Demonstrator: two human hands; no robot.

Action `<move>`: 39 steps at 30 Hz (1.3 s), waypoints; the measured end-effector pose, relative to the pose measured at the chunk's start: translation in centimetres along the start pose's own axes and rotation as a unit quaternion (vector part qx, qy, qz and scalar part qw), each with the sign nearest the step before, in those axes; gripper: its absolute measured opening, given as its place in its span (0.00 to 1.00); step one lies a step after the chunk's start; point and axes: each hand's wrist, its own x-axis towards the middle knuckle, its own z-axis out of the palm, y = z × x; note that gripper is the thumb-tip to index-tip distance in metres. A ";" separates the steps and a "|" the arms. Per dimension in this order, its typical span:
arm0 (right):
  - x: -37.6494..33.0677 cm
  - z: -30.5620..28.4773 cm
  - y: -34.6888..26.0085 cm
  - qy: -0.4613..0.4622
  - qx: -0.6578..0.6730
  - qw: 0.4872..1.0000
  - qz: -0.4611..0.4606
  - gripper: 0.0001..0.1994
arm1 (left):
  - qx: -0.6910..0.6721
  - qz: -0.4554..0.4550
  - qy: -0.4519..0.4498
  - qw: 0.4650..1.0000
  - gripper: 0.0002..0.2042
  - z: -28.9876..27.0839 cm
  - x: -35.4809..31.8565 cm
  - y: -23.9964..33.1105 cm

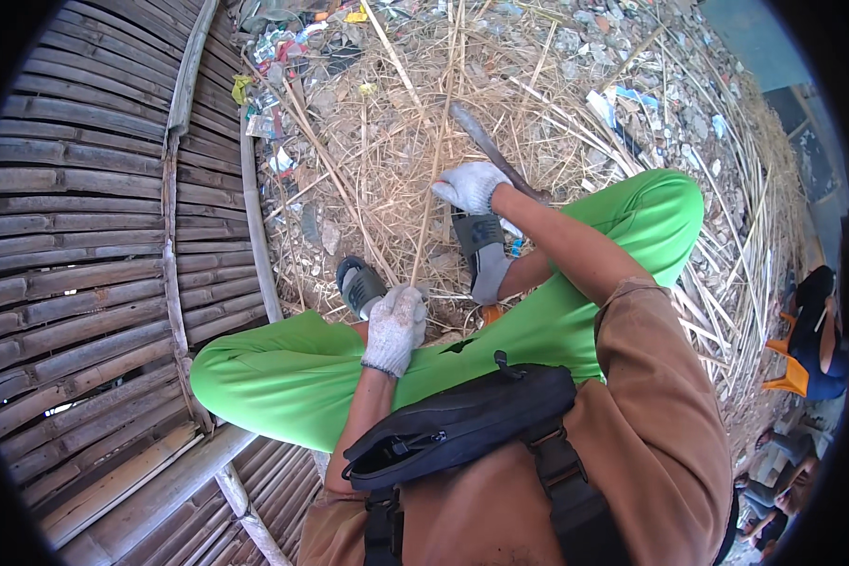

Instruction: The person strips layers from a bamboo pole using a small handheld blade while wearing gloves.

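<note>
My left hand (396,325), in a white knit glove, is closed around the near end of a thin bamboo strip (436,151) that runs up and away over the ground. My right hand (469,185), also gloved, grips a long knife (476,135) whose blade lies against the strip farther up. I sit with bright green trousers (623,245) and grey sandals (360,283) on my feet. A black chest bag (462,420) hangs below the hands.
A woven bamboo platform (85,236) fills the left side. The ground ahead is covered in bamboo shavings (500,85), stones and litter. Loose strips lie in a heap at the right (755,236). Other people sit at the lower right (816,330).
</note>
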 end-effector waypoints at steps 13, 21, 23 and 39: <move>-8.4 1.3 -7.7 -0.059 0.039 0.994 -0.087 0.29 | -0.104 -0.036 -0.048 0.993 0.11 -0.4 -0.6 0.8; -4.7 -1.0 -2.5 -0.025 0.017 0.999 -0.039 0.29 | -0.091 -0.023 -0.054 0.994 0.12 -0.3 -1.2 0.6; -5.0 -0.5 -3.3 -0.037 0.026 0.997 -0.057 0.29 | -0.090 -0.022 -0.050 0.994 0.12 -0.3 -0.9 0.9; -5.4 0.0 -4.8 -0.064 0.012 0.994 -0.089 0.30 | -0.079 -0.022 -0.041 0.996 0.11 -0.7 -0.3 0.5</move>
